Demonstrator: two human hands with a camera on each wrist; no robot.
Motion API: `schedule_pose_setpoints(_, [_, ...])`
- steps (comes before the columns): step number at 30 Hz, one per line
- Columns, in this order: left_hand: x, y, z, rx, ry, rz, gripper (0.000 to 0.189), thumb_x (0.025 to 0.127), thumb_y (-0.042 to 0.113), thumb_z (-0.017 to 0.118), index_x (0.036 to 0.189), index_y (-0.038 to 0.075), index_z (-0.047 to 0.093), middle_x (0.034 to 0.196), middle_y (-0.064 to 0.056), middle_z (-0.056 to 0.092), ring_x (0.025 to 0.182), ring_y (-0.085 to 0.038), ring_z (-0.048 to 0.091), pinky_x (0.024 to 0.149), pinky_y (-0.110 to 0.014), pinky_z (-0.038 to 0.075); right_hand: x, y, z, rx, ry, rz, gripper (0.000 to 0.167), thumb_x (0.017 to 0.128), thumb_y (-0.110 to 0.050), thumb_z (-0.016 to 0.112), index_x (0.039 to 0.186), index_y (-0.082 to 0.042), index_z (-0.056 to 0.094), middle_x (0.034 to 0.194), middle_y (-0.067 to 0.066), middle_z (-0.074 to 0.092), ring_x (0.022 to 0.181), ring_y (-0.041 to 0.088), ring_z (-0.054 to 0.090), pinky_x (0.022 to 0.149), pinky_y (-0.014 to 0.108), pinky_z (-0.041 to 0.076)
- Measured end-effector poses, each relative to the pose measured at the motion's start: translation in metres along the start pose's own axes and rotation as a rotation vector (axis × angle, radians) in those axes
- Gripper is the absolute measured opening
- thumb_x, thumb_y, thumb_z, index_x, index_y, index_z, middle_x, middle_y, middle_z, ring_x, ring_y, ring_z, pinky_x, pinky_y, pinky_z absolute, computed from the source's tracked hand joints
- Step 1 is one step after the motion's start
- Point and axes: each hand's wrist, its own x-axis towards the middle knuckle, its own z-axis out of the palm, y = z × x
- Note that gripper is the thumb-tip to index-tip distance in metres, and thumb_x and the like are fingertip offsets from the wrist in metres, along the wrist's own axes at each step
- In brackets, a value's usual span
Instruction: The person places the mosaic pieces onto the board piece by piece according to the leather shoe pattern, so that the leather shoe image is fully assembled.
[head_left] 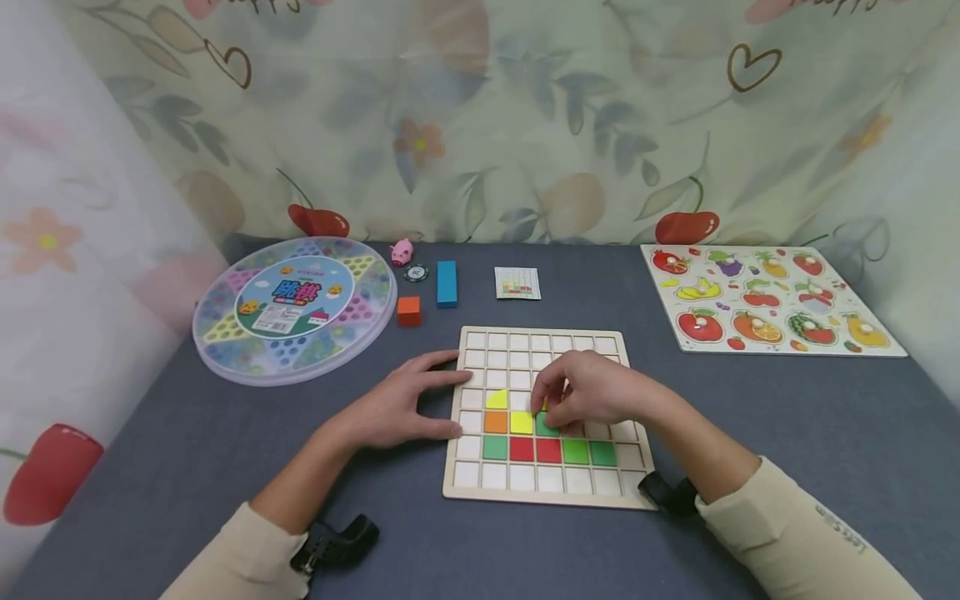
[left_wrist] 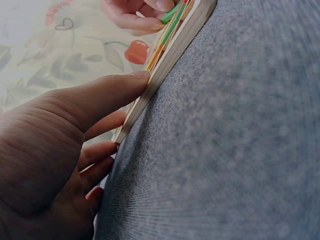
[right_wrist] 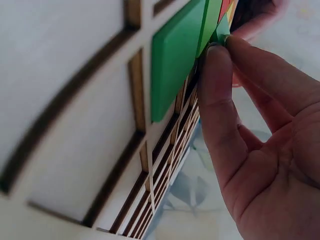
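Note:
A wooden grid board [head_left: 551,498] lies on the table with several coloured tiles in its cells. Along one row run green, red [head_left: 522,450] and light green tiles; above them sit an orange tile [head_left: 496,422] and yellow ones [head_left: 521,422]. My right hand [head_left: 596,387] pinches a green tile [right_wrist: 221,31] between thumb and fingertips, low over the cell right of the yellow square. Its fingers partly cover a bit of yellow behind. My left hand [head_left: 401,404] rests at the board's left side, thumb [left_wrist: 112,95] and fingers extended and touching the edge.
Behind the board are a small pattern card [head_left: 517,283], a blue block [head_left: 446,284], an orange cube [head_left: 408,312], a poker chip [head_left: 416,272] and a pink pig figure [head_left: 401,252]. A round Chinese checkers box [head_left: 217,354] stands left, a fruit puzzle board [head_left: 776,346] right.

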Motion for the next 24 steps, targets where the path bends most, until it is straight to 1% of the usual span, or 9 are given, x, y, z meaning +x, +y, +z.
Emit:
schedule_pose_setpoints(5, [0.001, 0.002, 0.0, 0.001, -0.002, 0.001, 0.071, 0.09, 0.042, 0.078, 0.154, 0.023, 0.052, 0.17, -0.006, 0.028, 0.153, -0.037, 0.026, 0.118, -0.066, 0.028, -0.002, 0.001, 0.002, -0.049, 0.03, 0.0, 0.015, 0.087, -0.001, 0.075, 0.089, -0.015, 0.079, 0.073, 0.001, 0.063, 0.061, 0.016, 0.059, 0.063, 0.032, 0.05])
schedule_pose_setpoints(8, [0.001, 0.003, 0.0, 0.0, -0.002, -0.003, 0.071, 0.091, 0.041, 0.078, 0.154, 0.023, 0.052, 0.17, -0.006, 0.028, 0.153, -0.037, 0.026, 0.118, -0.066, 0.027, -0.003, 0.002, 0.001, -0.067, 0.027, -0.024, 0.015, 0.087, -0.002, 0.076, 0.09, -0.016, 0.08, 0.073, 0.0, 0.063, 0.062, 0.015, 0.058, 0.063, 0.031, 0.05])
schedule_pose_setpoints(12, [0.001, 0.004, 0.0, 0.0, -0.004, -0.002, 0.071, 0.091, 0.041, 0.078, 0.154, 0.023, 0.052, 0.17, -0.007, 0.028, 0.153, -0.037, 0.026, 0.118, -0.066, 0.027, -0.009, 0.004, -0.006, -0.057, 0.021, -0.069, 0.013, 0.088, -0.006, 0.077, 0.095, -0.016, 0.081, 0.076, -0.001, 0.065, 0.069, 0.014, 0.059, 0.065, 0.03, 0.049])
schedule_pose_setpoints(14, [0.001, 0.003, 0.0, 0.001, -0.004, 0.002, 0.071, 0.09, 0.042, 0.078, 0.154, 0.023, 0.052, 0.17, -0.007, 0.028, 0.153, -0.038, 0.026, 0.118, -0.066, 0.027, -0.014, 0.006, -0.011, -0.039, 0.024, -0.073, 0.013, 0.089, -0.009, 0.077, 0.099, -0.016, 0.081, 0.078, -0.001, 0.066, 0.072, 0.016, 0.059, 0.066, 0.03, 0.05])
schedule_pose_setpoints(20, [0.0, 0.002, 0.0, -0.005, 0.001, 0.003, 0.071, 0.09, 0.041, 0.079, 0.154, 0.022, 0.052, 0.17, -0.007, 0.027, 0.153, -0.038, 0.025, 0.118, -0.066, 0.027, -0.03, 0.015, -0.026, -0.021, 0.042, -0.046, 0.014, 0.092, -0.015, 0.077, 0.105, -0.016, 0.08, 0.085, -0.001, 0.067, 0.08, 0.019, 0.06, 0.069, 0.03, 0.051])
schedule_pose_setpoints(24, [0.0, 0.002, 0.0, -0.007, 0.002, 0.007, 0.072, 0.09, 0.04, 0.079, 0.154, 0.021, 0.052, 0.17, -0.007, 0.027, 0.153, -0.038, 0.025, 0.118, -0.066, 0.027, -0.041, 0.024, -0.033, -0.017, 0.046, -0.037, 0.017, 0.092, -0.017, 0.076, 0.108, -0.014, 0.078, 0.085, 0.0, 0.066, 0.081, 0.019, 0.06, 0.069, 0.03, 0.051])
